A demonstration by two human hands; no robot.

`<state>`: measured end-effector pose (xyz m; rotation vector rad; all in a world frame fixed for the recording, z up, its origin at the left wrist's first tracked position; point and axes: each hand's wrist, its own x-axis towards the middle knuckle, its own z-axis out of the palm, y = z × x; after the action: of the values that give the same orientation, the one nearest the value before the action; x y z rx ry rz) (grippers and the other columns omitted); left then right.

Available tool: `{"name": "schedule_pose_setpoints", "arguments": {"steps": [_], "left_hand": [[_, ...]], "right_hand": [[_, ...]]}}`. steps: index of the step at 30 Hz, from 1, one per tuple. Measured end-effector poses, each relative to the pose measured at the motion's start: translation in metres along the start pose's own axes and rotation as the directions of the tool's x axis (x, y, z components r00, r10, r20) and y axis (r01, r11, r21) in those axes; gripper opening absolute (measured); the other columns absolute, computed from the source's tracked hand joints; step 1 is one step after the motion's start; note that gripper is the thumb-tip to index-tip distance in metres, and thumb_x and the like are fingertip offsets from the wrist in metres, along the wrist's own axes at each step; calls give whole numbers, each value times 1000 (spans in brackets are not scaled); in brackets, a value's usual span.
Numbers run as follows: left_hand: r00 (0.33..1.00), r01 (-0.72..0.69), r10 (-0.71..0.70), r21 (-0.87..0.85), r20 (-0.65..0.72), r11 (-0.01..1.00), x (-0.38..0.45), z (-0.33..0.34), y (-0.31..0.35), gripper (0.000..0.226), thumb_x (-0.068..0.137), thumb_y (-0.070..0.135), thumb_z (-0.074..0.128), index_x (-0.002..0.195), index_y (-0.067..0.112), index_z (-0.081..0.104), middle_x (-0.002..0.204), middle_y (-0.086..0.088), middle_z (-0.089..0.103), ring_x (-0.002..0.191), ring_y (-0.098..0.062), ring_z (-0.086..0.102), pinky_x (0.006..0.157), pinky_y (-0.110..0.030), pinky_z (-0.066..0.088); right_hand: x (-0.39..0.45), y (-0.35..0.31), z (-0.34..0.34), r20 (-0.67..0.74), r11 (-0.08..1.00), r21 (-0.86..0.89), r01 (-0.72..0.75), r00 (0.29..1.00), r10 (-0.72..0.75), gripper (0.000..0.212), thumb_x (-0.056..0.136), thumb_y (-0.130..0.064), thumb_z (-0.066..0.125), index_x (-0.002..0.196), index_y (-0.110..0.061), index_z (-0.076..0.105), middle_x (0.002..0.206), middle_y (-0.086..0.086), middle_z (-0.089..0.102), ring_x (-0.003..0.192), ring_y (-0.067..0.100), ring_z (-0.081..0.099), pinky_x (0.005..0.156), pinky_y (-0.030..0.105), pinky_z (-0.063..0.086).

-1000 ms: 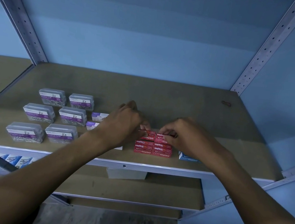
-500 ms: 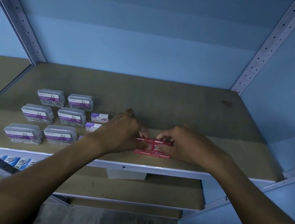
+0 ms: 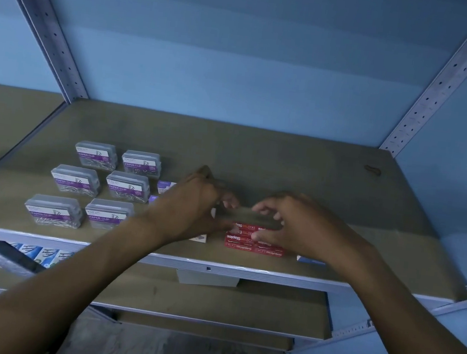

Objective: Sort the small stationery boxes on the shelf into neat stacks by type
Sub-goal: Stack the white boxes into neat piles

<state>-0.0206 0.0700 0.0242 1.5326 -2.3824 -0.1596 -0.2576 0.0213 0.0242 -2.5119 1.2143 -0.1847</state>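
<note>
Red staples boxes (image 3: 253, 241) sit stacked at the shelf (image 3: 286, 165) front edge. Your right hand (image 3: 305, 229) has lifted, thumb touching them, fingers loosely curled; your left hand (image 3: 193, 210) has withdrawn left of them, grip unclear. Paper-clip boxes (image 3: 99, 184) farther left are unchanged.

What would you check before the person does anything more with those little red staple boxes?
1. Red staple boxes stacked in two side-by-side columns near the shelf's front edge: ok.
2. Top boxes squared up: cannot tell, the fingers hide them.
3. Left hand grip: cannot tell, blurred.
4. Right hand: thumb touches the top red box; grip cannot tell.
5. Clear paper clip boxes in tidy rows, out of the way: ok.
6. Small purple-and-white boxes beside the left hand sorted: not ok, loose.
</note>
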Motion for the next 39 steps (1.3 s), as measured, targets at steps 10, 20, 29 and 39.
{"name": "schedule_pose_setpoints", "arguments": {"steps": [10,20,29,39], "left_hand": [[982,191,-190,136,-20,972,-44,-42,-67,23,84,39,72,106,33,75,108,7,73,106,-18,49,75,-28,45],[978,182,-200,219,62,959,-49,-31,-78,28,90,42,64,116,36,70,109,7,71,116,-19,42,92,-34,41],[990,123,-132,163,44,979,-56,-37,-80,26,84,41,72,109,40,73,103,2,70,112,-21,44,79,-33,41],[991,37,-52,127,124,991,-66,-33,-81,22,95,38,57,112,45,68,110,12,69,104,-19,39,83,-36,41]], "right_hand": [[49,-59,25,-52,996,49,79,996,-76,31,87,-39,74,118,-34,72,110,-15,71,79,-6,56,69,17,47],[69,-80,47,-29,999,35,20,999,-19,19,88,-28,72,107,-28,78,101,-8,77,87,9,69,76,30,56],[59,-90,40,-29,1000,30,5,1000,-4,17,86,-26,71,101,-31,78,90,-10,76,80,6,67,67,24,49],[50,-102,43,38,999,-3,32,999,-31,29,87,-17,54,102,-28,77,91,-10,75,79,7,65,69,32,56]]}}
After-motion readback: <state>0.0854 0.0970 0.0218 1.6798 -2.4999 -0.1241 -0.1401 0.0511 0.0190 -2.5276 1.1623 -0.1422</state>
